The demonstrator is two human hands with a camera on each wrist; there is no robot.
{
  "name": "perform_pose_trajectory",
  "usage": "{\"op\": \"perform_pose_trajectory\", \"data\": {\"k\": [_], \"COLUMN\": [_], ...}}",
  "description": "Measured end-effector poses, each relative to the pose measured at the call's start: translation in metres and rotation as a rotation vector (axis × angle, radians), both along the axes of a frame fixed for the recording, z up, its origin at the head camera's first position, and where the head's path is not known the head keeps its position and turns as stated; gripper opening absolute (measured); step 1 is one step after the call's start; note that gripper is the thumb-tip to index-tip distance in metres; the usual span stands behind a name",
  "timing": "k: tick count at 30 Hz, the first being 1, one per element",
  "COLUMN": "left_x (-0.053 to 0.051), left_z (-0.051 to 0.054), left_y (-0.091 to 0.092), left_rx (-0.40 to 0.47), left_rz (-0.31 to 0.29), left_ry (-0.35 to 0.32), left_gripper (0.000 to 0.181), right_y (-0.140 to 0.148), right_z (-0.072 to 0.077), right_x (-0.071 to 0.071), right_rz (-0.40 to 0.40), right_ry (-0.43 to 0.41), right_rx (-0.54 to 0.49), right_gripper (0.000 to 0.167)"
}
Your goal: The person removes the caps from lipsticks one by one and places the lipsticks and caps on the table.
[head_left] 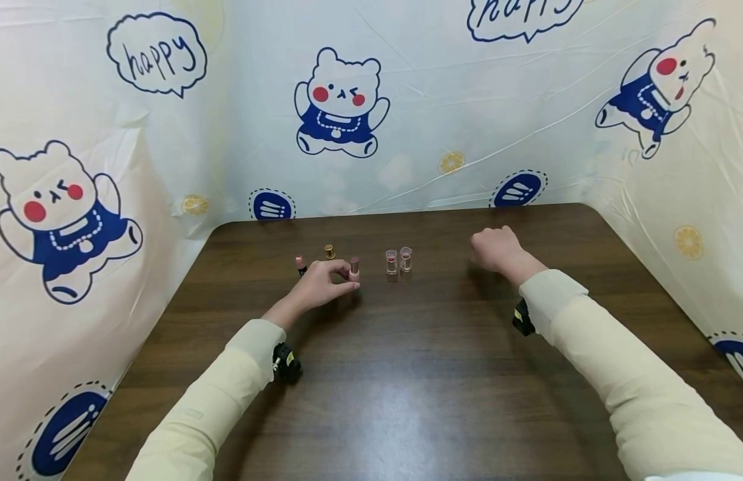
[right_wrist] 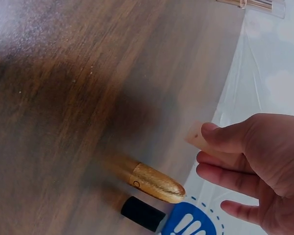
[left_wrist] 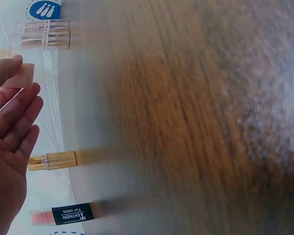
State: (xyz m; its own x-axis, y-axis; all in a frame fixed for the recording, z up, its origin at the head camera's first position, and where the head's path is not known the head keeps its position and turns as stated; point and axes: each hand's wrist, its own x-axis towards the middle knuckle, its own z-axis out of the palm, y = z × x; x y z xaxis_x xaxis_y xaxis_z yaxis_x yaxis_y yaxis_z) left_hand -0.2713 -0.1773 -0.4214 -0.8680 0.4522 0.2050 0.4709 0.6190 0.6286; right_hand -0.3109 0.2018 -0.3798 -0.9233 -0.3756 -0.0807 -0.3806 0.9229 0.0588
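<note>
My left hand (head_left: 323, 284) pinches a lipstick (head_left: 355, 270) with a pale pink base and a mauve bullet, held upright at the table's far middle. In the left wrist view its pale base (left_wrist: 25, 77) sits between thumb and fingers. Farther right, my right hand (head_left: 498, 248) pinches a pale pink lipstick cap (right_wrist: 195, 134), which the hand hides in the head view. Beside that hand stand a gold rounded cap (right_wrist: 159, 183) and a black cap (right_wrist: 143, 214).
Left of the left hand stand a gold lipstick (left_wrist: 56, 160) and a black-and-pink lipstick (left_wrist: 68, 214). Between the hands stand two clear-topped lipsticks (head_left: 391, 262). A printed cloth (head_left: 431, 107) hangs behind the brown wooden table (head_left: 407, 374).
</note>
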Motion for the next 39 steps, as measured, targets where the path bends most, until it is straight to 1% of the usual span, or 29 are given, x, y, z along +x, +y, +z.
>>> {"op": "perform_pose_trajectory", "data": {"k": [6, 9, 17, 21, 26, 33, 39], "left_x": [0.000, 0.001, -0.002, -0.002, 0.000, 0.000, -0.001], "left_z": [0.001, 0.000, 0.003, 0.001, -0.003, -0.001, -0.003], "left_y": [-0.002, -0.002, -0.006, -0.006, -0.005, -0.006, -0.007], "left_rx": [-0.011, -0.016, -0.012, -0.007, -0.022, -0.036, -0.040], "left_rz": [0.019, 0.025, 0.033, 0.027, 0.031, 0.054, 0.074], "left_ry": [0.011, 0.009, 0.025, 0.031, 0.033, 0.048, 0.027], "left_gripper": [0.018, 0.018, 0.018, 0.017, 0.018, 0.019, 0.017], "right_y": [0.001, 0.001, -0.003, -0.002, -0.001, -0.002, -0.002], "right_z": [-0.003, -0.005, -0.009, -0.010, -0.014, -0.016, -0.020], "right_x": [-0.004, -0.005, -0.009, -0.008, -0.005, -0.005, -0.006], "right_rz": [-0.033, -0.030, -0.041, -0.042, -0.024, -0.023, -0.024], "right_ry": [-0.037, -0.043, -0.055, -0.063, -0.074, -0.063, -0.062], "right_rx": [0.016, 0.016, 0.042, 0.048, 0.048, 0.050, 0.067], "right_gripper": [0.015, 0.014, 0.013, 0.013, 0.013, 0.013, 0.015]}}
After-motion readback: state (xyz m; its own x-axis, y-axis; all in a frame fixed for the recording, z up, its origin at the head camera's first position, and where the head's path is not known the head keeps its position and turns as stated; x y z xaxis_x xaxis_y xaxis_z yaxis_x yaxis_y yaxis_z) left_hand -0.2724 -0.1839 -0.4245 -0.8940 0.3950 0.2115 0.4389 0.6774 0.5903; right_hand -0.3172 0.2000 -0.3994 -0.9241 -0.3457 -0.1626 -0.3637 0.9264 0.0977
